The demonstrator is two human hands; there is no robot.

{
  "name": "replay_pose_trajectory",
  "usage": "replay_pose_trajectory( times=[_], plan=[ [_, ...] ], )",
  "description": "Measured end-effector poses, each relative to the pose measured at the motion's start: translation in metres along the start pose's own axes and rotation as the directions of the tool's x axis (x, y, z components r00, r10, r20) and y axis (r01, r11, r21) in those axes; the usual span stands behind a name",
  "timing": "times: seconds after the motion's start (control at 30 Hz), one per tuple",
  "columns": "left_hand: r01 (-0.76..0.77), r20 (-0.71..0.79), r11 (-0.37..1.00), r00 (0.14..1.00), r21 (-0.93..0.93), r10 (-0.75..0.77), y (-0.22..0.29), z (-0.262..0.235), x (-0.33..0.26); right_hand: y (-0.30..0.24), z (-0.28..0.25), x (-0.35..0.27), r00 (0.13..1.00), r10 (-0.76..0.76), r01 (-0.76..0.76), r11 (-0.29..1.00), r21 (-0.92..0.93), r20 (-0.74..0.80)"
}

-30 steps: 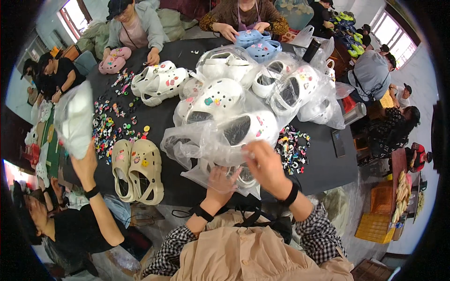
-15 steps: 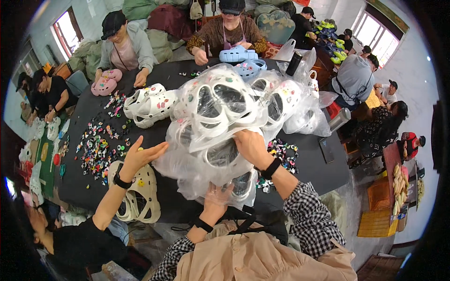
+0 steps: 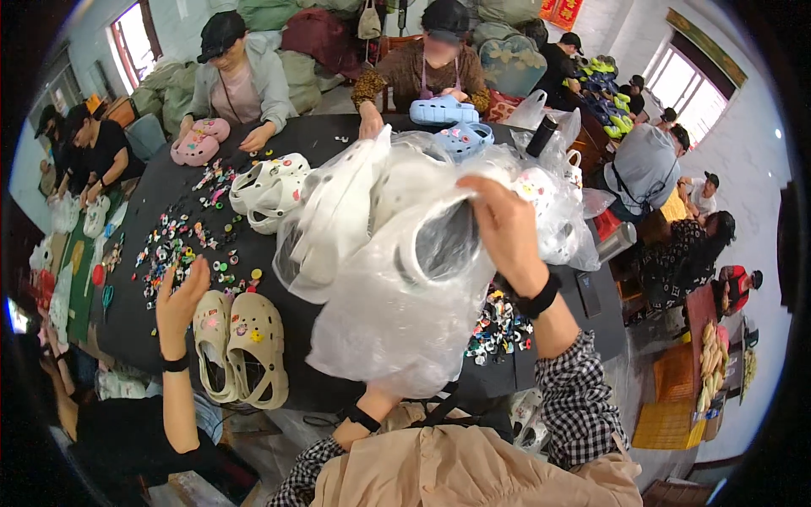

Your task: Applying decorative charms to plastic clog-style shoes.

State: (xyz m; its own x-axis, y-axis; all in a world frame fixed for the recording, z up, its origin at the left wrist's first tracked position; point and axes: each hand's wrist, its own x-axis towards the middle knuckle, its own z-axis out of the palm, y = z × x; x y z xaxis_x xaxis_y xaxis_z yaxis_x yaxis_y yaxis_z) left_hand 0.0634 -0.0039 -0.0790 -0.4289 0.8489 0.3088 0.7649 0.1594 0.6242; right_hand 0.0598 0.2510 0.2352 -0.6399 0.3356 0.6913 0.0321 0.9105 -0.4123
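Gripping top of clear plastic bag [image 3: 397,313], right hand [image 3: 507,232] closed on gathered film, bag raised above black table [image 3: 329,135]. Bag holds white clogs [image 3: 338,211], blurred. Left hand hidden under bag; grip cannot be told. More clear bags of white clogs [image 3: 553,211] just behind. Loose coloured charms [image 3: 182,241] scattered left; smaller charm pile [image 3: 498,329] right of bag. Beige clog pair [image 3: 241,342] near co-worker's open hand [image 3: 182,300]. Red hanging signs [image 3: 562,10] on far wall.

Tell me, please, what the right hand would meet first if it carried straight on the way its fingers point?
The right hand grips the clear bag, fingers pointing left and away. Carrying on, it would probably first press into the white clogs inside, though depth is unclear.
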Motion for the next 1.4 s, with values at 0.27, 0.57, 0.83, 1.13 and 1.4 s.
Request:
replay_pose_trajectory(
  times=[0.27, 0.57, 0.83, 1.13, 1.4],
  plan=[
    [-0.152, 0.036, 0.962, 0.988, 0.229, 0.148, 0.027, -0.044, 0.027, 0.04, 0.0, 0.085, 0.994, -0.104, 0.099, 0.989, -0.111, -0.033],
    [-0.108, -0.004, 0.992, 0.994, 0.058, 0.108, 0.023, -0.049, 0.028, 0.099, 0.118, 0.013, 0.927, -0.007, 0.113, 0.958, -0.262, 0.374],
    [-0.101, 0.061, 0.945, 0.994, 0.31, 0.086, -0.014, -0.03, 0.005, -0.039, 0.117, -0.048, 0.59, -0.574, 0.264, 0.802, 0.536, 0.568],
    [-0.11, 0.078, 0.961, 0.993, 0.253, 0.093, -0.004, -0.052, -0.043, -0.108, 0.114, -0.127, 0.149, -0.66, 0.415, 0.718, 0.559, 0.737],
    [-0.115, 0.067, 0.976, 0.992, 0.187, 0.104, -0.003, -0.078, -0.023, -0.09, 0.115, -0.131, 0.382, -0.703, 0.432, 0.709, 0.557, 0.599]
  ],
)
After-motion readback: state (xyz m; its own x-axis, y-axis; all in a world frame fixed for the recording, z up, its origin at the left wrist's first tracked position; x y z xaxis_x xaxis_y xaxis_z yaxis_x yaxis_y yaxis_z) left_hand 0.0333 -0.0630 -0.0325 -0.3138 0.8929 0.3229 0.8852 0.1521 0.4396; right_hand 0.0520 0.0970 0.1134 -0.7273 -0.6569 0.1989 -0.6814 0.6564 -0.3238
